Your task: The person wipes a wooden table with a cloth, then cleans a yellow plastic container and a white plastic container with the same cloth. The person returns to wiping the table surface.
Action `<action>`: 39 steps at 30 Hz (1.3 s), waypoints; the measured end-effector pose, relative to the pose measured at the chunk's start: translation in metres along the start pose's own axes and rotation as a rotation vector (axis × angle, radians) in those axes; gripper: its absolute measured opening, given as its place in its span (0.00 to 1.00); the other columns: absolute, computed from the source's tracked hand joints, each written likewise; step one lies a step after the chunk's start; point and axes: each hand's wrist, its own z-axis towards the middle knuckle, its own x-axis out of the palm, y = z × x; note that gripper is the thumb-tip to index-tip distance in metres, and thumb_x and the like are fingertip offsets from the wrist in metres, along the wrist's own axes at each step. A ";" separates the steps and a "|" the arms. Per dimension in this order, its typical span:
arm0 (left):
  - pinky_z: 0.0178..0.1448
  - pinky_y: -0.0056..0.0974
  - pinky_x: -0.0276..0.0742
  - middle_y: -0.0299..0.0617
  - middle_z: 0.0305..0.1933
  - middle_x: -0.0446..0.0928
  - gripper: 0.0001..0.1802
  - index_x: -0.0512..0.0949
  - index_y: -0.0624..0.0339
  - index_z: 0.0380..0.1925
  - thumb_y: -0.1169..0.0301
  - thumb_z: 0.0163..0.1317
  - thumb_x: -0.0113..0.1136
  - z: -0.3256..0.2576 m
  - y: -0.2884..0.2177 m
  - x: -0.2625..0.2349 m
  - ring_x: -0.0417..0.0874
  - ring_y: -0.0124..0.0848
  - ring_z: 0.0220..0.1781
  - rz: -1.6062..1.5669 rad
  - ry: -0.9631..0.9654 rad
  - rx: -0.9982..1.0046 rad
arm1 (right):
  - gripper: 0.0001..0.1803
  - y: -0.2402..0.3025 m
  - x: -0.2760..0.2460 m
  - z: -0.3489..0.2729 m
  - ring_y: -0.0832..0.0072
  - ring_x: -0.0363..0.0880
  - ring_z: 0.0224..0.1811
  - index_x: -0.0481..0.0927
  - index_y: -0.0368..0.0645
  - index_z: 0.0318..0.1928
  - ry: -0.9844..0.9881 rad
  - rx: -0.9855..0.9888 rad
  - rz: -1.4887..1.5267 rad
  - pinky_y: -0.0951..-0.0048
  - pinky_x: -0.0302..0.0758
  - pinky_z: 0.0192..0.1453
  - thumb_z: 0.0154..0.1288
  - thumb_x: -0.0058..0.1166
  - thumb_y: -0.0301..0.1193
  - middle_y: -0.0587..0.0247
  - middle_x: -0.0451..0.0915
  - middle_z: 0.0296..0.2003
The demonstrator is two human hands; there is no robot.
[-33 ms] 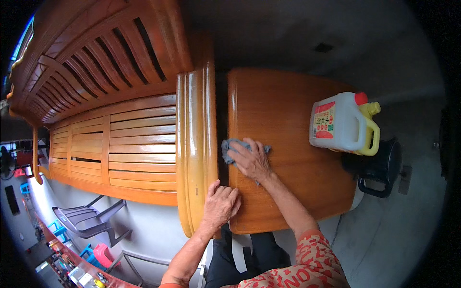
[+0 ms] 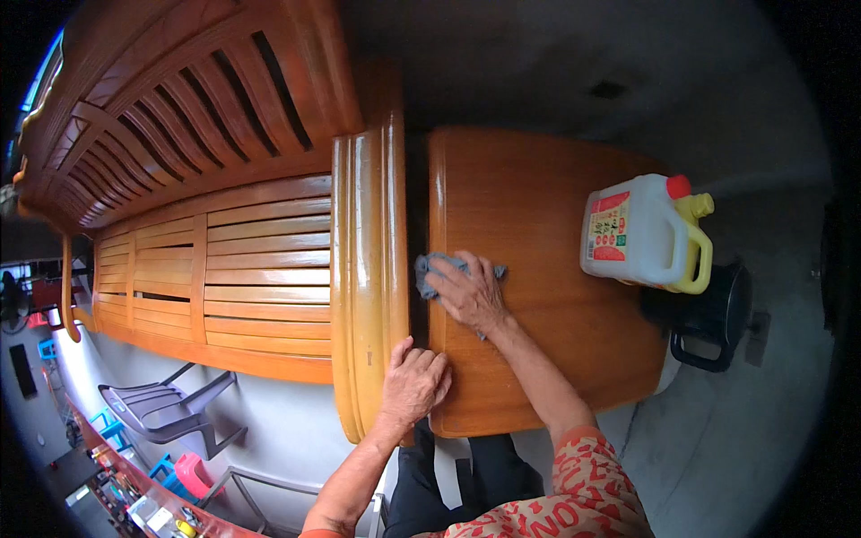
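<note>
My right hand presses a crumpled grey-blue cloth onto the wooden side table, close to its left edge. Its fingers are bent over the cloth, and the cloth sticks out on both sides. Beside the gap between table and bench, my left hand rests near the bench's thick wooden arm. Those fingers are curled together with nothing seen in them; the fingertips are partly hidden.
On the table's right side stand a whitish plastic jug with a red cap and a yellow jug. A black handled container is beyond the right edge. A slatted bench fills the left, with a grey plastic chair below it.
The view has shifted very slightly. My right hand and the cloth stay at nearly the same place on the table, and my left hand keeps its pose.
</note>
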 end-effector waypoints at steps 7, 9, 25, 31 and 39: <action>0.63 0.39 0.64 0.37 0.23 0.69 0.05 0.76 0.55 0.27 0.68 0.54 0.61 -0.003 0.004 -0.003 0.76 0.32 0.32 -0.005 -0.001 -0.043 | 0.18 -0.027 0.005 0.072 0.56 0.61 0.60 0.77 0.50 0.48 -0.012 0.069 -0.068 0.50 0.60 0.60 0.53 0.56 0.28 0.64 0.70 0.56; 0.62 0.41 0.65 0.37 0.24 0.72 0.05 0.77 0.55 0.28 0.69 0.53 0.62 -0.004 0.004 -0.003 0.76 0.33 0.33 -0.014 0.021 -0.069 | 0.19 -0.038 0.009 0.093 0.55 0.60 0.61 0.79 0.48 0.47 -0.035 0.097 -0.102 0.49 0.59 0.61 0.52 0.57 0.29 0.64 0.70 0.57; 0.62 0.41 0.67 0.40 0.30 0.76 0.07 0.79 0.59 0.33 0.71 0.55 0.60 -0.005 0.004 0.000 0.79 0.34 0.38 -0.124 -0.127 -0.067 | 0.10 -0.009 0.010 0.071 0.59 0.64 0.60 0.79 0.42 0.29 0.104 -0.078 -0.093 0.48 0.55 0.63 0.47 0.54 0.33 0.61 0.75 0.38; 0.62 0.44 0.65 0.42 0.35 0.76 0.10 0.77 0.60 0.39 0.72 0.56 0.59 -0.004 0.005 0.004 0.78 0.38 0.43 -0.162 -0.183 -0.017 | 0.13 0.036 0.001 -0.015 0.60 0.61 0.62 0.77 0.47 0.40 0.019 -0.085 -0.063 0.46 0.54 0.64 0.51 0.55 0.33 0.64 0.72 0.47; 0.67 0.48 0.61 0.58 0.62 0.62 0.27 0.65 0.64 0.59 0.73 0.60 0.58 -0.061 -0.071 0.026 0.64 0.53 0.64 -0.417 -0.226 -0.186 | 0.20 0.069 0.016 -0.114 0.60 0.60 0.63 0.74 0.53 0.54 -0.063 0.014 -0.076 0.54 0.58 0.65 0.60 0.51 0.34 0.67 0.68 0.59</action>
